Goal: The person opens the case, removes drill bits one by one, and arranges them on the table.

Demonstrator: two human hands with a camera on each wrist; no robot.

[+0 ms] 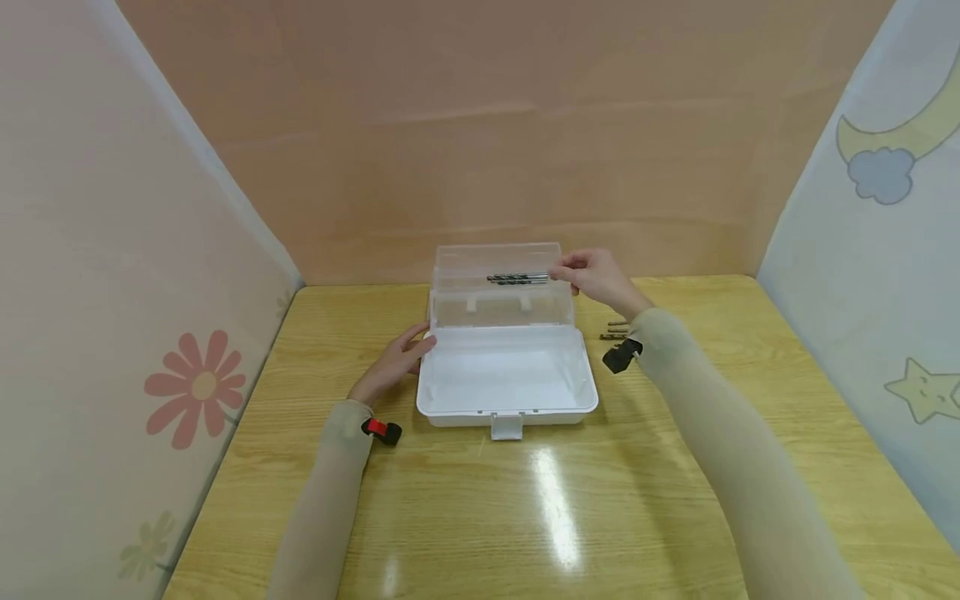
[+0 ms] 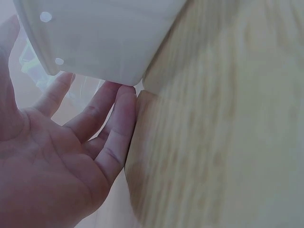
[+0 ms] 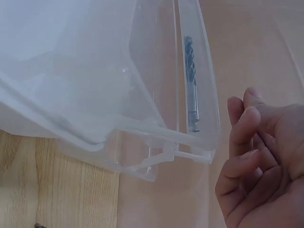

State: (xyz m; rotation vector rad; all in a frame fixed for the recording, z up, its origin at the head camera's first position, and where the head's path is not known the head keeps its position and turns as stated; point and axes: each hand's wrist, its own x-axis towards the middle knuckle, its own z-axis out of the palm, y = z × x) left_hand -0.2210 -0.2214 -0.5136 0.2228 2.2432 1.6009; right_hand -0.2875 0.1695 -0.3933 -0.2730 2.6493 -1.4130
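- A white plastic box [image 1: 506, 379] sits open near the middle of the wooden table [image 1: 645, 500], its clear lid [image 1: 498, 287] standing up at the back and its front latch [image 1: 507, 427] hanging toward the person.
- Two dark drill bits [image 1: 517, 279] lie side by side in a narrow compartment high in the raised lid; from the right wrist, one twisted bit [image 3: 191, 80] shows through the clear wall of that slot.
- The right hand [image 1: 596, 277] hovers at the lid's upper right corner, just beside the ends of the bits. Its fingers [image 3: 242, 137] are curled in and bunched together; in the wrist view they hold nothing, a small gap away from the lid's edge.
- The left hand [image 1: 393, 364] rests on the table against the box's left side. Its fingers [image 2: 114, 123] lie straight and slightly spread, the tips touching the box's lower corner, palm open.
- A few more small drill bits [image 1: 615, 330] lie on the table to the right of the box, just behind the right forearm.
- Both arms wear pale sleeves; a black camera [image 1: 621, 356] sits at the right wrist, and a black and red one [image 1: 382, 430] at the left wrist.
- Peach-coloured panels enclose the table, with a red flower [image 1: 198, 387] on the left one and a moon with a cloud [image 1: 896, 150] on the right.
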